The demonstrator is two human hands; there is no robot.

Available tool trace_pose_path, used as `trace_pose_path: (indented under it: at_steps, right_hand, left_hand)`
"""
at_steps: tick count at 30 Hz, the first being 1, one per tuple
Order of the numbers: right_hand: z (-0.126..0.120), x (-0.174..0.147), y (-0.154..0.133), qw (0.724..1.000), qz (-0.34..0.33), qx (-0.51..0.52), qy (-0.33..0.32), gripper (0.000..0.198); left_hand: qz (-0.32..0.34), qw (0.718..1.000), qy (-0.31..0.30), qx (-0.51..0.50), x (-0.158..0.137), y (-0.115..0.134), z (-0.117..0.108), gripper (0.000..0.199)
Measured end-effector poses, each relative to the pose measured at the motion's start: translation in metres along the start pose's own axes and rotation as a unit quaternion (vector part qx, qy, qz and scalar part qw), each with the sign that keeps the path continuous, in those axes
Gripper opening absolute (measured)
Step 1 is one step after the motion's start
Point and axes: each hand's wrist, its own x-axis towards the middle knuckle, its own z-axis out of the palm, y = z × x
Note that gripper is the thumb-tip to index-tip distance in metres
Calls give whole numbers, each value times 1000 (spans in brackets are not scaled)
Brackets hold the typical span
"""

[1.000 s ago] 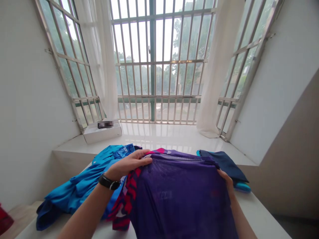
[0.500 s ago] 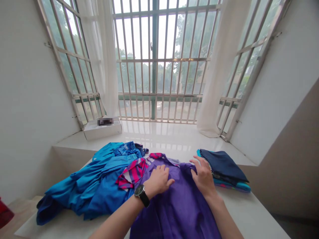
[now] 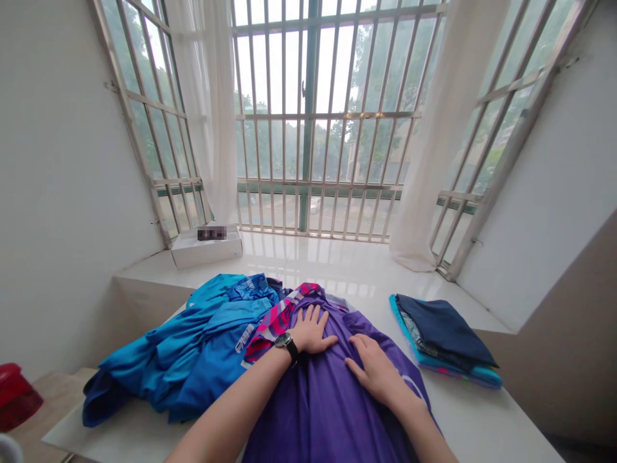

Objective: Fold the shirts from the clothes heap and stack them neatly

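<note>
A purple shirt (image 3: 328,405) lies spread on the white table, its near end running out of view at the bottom. My left hand (image 3: 312,330), with a black watch (image 3: 288,347) at the wrist, rests flat on its upper part, fingers spread. On the shirt's right half lies my right hand (image 3: 372,368), palm down with loosely stretched fingers. Left of the purple shirt, a pink-and-white patterned garment (image 3: 270,325) shows from beneath it. Beyond that sits a heap of blue shirts (image 3: 193,354), crumpled and overlapping.
A stack of folded clothes (image 3: 448,334), navy on top, stands at the right. Behind the table is a white window sill (image 3: 308,257) with an open white box (image 3: 207,251). Barred windows and white curtains (image 3: 424,161) frame it. Something red (image 3: 18,395) shows at far left.
My right hand has come down and left from the shirt's right edge onto the fabric. My left hand has flattened with fingers spread. The purple shirt's right side lies wider.
</note>
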Motion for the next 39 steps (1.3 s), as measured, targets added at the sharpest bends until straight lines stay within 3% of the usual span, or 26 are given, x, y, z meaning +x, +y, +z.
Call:
trace_pose_path:
  at_steps: [5, 9, 12, 17, 23, 26, 28, 32, 39]
  right_hand:
    - [3, 4, 19, 982, 151, -111, -25, 64]
    - [5, 7, 28, 970, 198, -138, -36, 68]
    - [5, 8, 35, 970, 192, -142, -36, 67]
    - [3, 9, 45, 988, 124, -94, -2, 59]
    - [-3, 12, 63, 990, 85, 54, 98, 40]
    - [-8, 13, 69, 979, 94, 135, 118, 36]
    - [-12, 13, 68, 968, 102, 181, 138, 36]
    - [-27, 11, 62, 950, 125, 213, 189, 35]
    - [-45, 1, 74, 927, 168, 140, 303, 37]
  left_hand:
    - [19, 1000, -1, -6, -6, -6, -2, 94]
    - [34, 999, -12, -16, -24, -1, 2, 100]
    - [40, 999, -17, -28, -39, 6, 4, 104]
    - [44, 997, -34, -45, -62, 17, 4, 107]
    - [3, 998, -58, 21, -76, 29, -26, 104]
    - [-34, 993, -52, 96, -69, 40, -45, 89]
    - [-22, 993, -11, 112, -59, 49, -50, 69]
    - [69, 993, 70, 58, -34, 63, -36, 50]
    - [112, 986, 119, -34, -21, 54, 15, 69]
